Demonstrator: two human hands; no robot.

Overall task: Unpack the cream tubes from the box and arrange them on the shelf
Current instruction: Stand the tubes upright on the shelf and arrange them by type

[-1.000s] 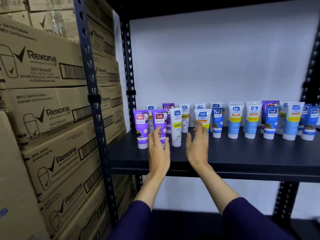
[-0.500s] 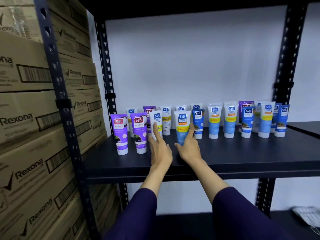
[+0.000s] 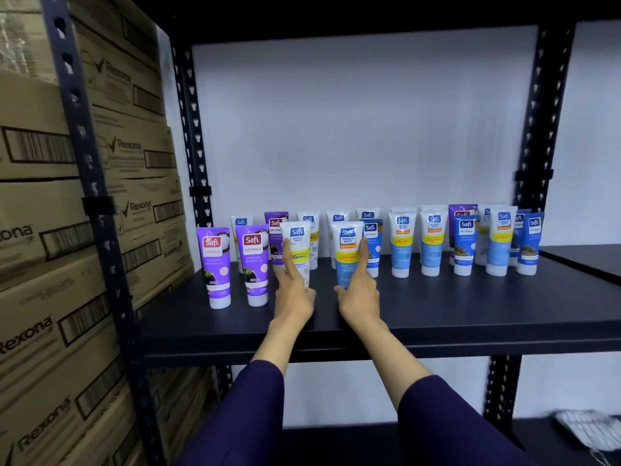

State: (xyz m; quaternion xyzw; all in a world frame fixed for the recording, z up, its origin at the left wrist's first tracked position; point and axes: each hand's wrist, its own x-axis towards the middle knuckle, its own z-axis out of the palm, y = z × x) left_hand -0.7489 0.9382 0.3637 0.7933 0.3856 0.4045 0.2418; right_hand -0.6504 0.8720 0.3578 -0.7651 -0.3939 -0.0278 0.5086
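Several Safi cream tubes stand cap-down in two rows on the dark shelf board (image 3: 437,307). My left hand (image 3: 294,292) holds the white Vitamin C tube (image 3: 298,242) in the front row, its index finger running up the tube's left side. My right hand (image 3: 358,295) pinches the light-blue Vitamin C tube (image 3: 346,245), with the index finger on its right side and the thumb low on its left. Both tubes stand upright with their lower ends hidden by my hands. Two purple Naturals tubes (image 3: 215,264) stand to the left. No unpacking box is in view.
Stacked Rexona cartons (image 3: 50,230) fill the bay to the left behind a perforated rack post (image 3: 97,196). Another post (image 3: 537,129) bounds the shelf on the right. Bare board lies in front of the tubes. A white object (image 3: 588,428) lies on the lower shelf at the right.
A second ago both hands hovered open before the front row. They have reached in and taken hold of the white and the light-blue tube. The view has swung rightward.
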